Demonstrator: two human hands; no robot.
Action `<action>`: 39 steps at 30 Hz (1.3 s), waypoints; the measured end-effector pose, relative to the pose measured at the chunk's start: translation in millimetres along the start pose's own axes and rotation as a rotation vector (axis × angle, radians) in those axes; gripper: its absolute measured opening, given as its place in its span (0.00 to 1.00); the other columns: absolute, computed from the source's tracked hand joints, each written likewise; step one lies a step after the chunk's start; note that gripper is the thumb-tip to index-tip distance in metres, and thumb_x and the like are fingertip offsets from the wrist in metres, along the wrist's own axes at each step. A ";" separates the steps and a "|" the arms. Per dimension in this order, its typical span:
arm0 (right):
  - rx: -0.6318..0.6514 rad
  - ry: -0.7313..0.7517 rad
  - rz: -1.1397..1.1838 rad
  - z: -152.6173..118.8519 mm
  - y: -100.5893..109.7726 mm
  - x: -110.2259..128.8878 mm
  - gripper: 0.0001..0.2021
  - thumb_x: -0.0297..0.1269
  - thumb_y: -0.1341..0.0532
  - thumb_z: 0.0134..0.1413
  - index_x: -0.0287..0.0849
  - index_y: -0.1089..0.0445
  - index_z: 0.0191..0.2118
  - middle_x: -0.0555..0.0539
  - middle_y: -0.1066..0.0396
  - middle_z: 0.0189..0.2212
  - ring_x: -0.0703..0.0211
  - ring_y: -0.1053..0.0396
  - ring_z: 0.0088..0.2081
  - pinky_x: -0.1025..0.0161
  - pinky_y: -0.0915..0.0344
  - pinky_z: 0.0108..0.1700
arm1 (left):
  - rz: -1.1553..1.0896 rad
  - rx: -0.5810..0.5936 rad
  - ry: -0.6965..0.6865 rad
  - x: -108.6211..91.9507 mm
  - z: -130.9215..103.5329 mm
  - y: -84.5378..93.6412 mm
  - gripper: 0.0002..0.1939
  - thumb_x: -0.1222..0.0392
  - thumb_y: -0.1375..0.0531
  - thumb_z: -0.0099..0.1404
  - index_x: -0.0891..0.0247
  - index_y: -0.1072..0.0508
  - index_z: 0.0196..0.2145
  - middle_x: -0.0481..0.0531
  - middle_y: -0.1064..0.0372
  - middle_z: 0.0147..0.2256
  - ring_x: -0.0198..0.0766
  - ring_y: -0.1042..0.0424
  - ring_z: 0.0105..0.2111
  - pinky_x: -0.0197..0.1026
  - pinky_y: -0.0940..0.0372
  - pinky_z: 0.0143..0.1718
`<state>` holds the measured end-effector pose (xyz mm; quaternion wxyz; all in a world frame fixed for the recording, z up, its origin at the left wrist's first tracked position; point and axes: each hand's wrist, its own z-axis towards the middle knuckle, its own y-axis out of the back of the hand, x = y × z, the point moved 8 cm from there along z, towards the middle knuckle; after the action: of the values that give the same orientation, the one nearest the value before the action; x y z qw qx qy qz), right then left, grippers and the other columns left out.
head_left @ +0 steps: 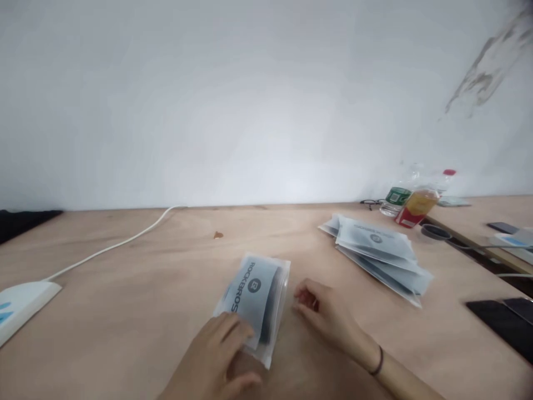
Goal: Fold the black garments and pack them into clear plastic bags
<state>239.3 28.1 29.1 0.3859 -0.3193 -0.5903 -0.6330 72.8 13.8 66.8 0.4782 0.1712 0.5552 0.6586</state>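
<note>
A frosted plastic zip packet printed "ROCKBROS" lies at a slant on the wooden table, with dark material showing inside it. Over its near left edge rests my left hand, the fingers bent and the thumb held apart from them. My right hand, with a dark band at the wrist, is just right of the packet without touching it. Its fingers are loosely curled, a gap shows before the thumb, and I see nothing held. Further right, several similar packets lie in a fanned, overlapping pile.
Behind the pile stand a clear bottle with a green label and a red-and-yellow drink bottle, near black glasses. A white power strip with a cord lies left. Dark phone-like slabs lie right. A white wall bounds the table.
</note>
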 end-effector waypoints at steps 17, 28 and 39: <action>0.085 0.634 -0.754 -31.2 -50.4 62.3 0.07 0.28 0.45 0.60 0.42 0.37 0.30 0.50 0.33 0.30 0.58 0.39 0.31 0.61 0.43 0.31 | -0.047 -0.373 -0.240 -34.7 -18.8 25.5 0.17 0.69 0.57 0.69 0.61 0.33 0.29 0.48 0.33 0.23 0.34 0.35 0.23 0.39 0.37 0.35; 0.200 0.455 -0.725 -5.8 -9.1 34.6 0.34 0.46 0.35 0.51 0.41 0.44 0.61 0.41 0.41 0.60 0.47 0.47 0.61 0.52 0.46 0.60 | 0.267 -0.018 -0.162 2.3 -33.1 14.7 0.40 0.32 0.51 0.60 0.62 0.44 0.62 0.58 0.37 0.58 0.50 0.41 0.58 0.50 0.48 0.58; 0.365 0.452 -0.529 8.9 -51.0 36.6 0.31 0.53 0.48 0.60 0.40 0.48 0.64 0.39 0.45 0.62 0.48 0.51 0.63 0.48 0.54 0.62 | 0.141 0.208 -0.060 16.3 -27.2 -26.6 0.48 0.34 0.46 0.59 0.59 0.64 0.66 0.61 0.52 0.63 0.57 0.50 0.62 0.61 0.49 0.58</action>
<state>176.5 33.1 35.9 0.3802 0.0651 -0.6552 -0.6495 56.1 9.8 29.1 0.4270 0.2782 0.5927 0.6237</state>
